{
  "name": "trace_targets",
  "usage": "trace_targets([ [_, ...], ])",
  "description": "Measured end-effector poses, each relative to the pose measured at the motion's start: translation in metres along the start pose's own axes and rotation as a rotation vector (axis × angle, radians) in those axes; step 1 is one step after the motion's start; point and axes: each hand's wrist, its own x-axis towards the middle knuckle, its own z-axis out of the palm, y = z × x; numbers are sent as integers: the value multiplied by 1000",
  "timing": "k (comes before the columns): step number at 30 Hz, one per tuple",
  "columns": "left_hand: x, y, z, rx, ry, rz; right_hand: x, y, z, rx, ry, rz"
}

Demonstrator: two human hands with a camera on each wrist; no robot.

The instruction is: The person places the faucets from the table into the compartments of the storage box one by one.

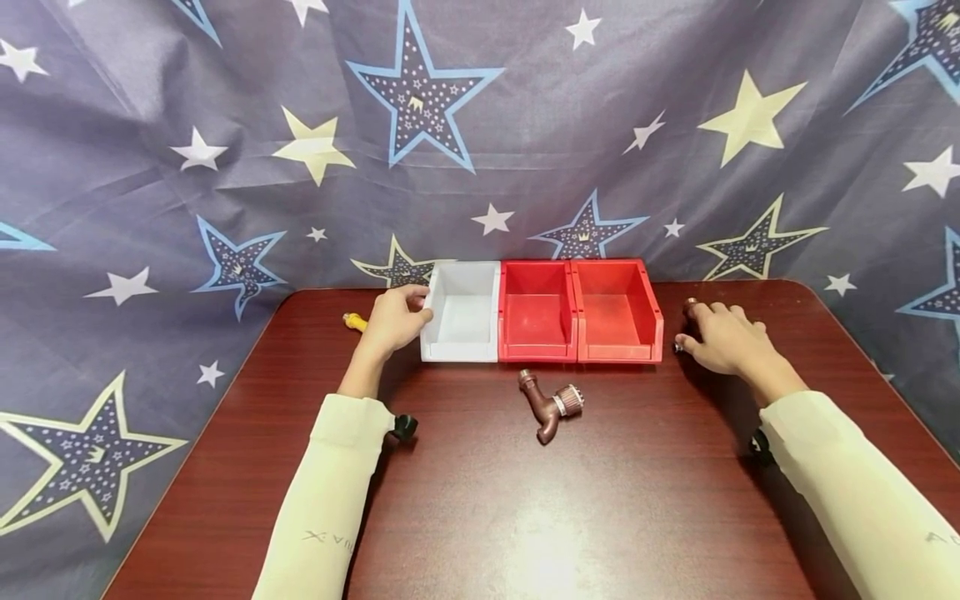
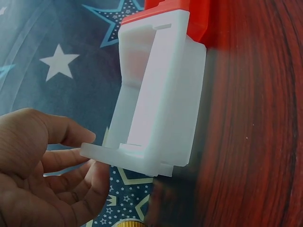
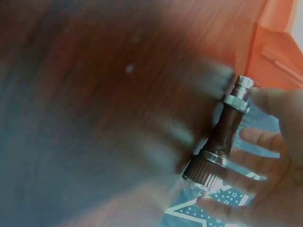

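Note:
My left hand (image 1: 396, 321) pinches the outer side wall of a white open-front bin (image 1: 461, 353), its fingers (image 2: 71, 130) lapping over the edge. At the right of the table, my right hand (image 1: 723, 337) is at a brown faucet (image 3: 222, 130) with chrome collars. In the right wrist view the thumb reaches its chrome end, and the other fingers (image 3: 258, 163) lie along its side with the tips partly hidden behind it. A second brown faucet (image 1: 542, 404) with a ribbed knob lies in front of the bins.
Two red bins, a middle one (image 1: 536, 354) and a right one (image 1: 618, 354), stand in a row with the white one. A yellow piece with a brass-coloured end (image 1: 355, 322) lies left of them. Behind the brown table (image 1: 465, 517) hangs a star-patterned cloth (image 1: 525, 167).

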Motion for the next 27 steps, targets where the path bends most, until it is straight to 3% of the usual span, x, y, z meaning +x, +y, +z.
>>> trace_targets([
  [11, -2, 3, 0, 10, 1, -1, 10, 3, 4, 13, -14, 3],
  [27, -1, 0, 1, 11, 5, 1, 14, 7, 5, 102, 30, 13],
])
